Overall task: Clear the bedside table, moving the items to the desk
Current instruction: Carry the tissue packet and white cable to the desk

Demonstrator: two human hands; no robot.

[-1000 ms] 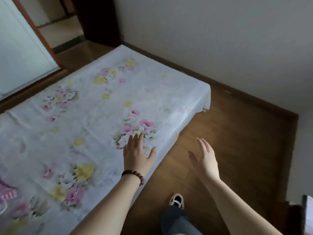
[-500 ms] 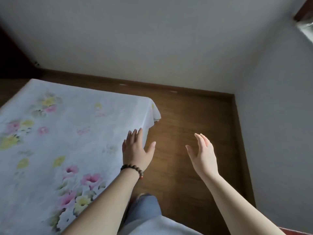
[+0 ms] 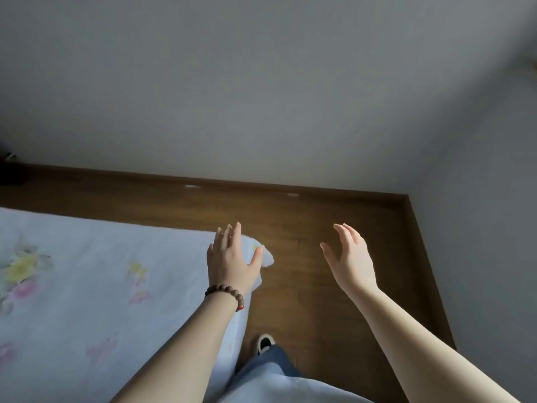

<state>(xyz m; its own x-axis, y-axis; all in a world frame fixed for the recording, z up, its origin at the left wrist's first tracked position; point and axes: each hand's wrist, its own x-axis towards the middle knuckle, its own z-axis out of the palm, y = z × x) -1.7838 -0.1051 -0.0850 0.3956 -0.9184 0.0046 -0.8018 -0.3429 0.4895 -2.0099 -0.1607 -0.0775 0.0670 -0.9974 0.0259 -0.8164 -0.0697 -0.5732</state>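
Note:
Neither the bedside table, its items nor the desk is in view. My left hand (image 3: 229, 258), with a brown bead bracelet on its wrist, is held out with straight fingers above the far corner of a bed with a white flowered sheet (image 3: 87, 286); it holds nothing. My right hand (image 3: 351, 257) is raised over the wooden floor (image 3: 316, 237), fingers straight and slightly spread, and is empty too.
The bed fills the lower left. A grey wall (image 3: 261, 97) stands ahead and another wall (image 3: 488, 242) on the right, meeting at a corner with a brown skirting board. My shoe (image 3: 265, 343) and trouser leg show on the floor strip beside the bed.
The view has swung to the right: the bed slid left and out of most of the frame, and the room's corner came into view. Both hands kept their raised, empty pose.

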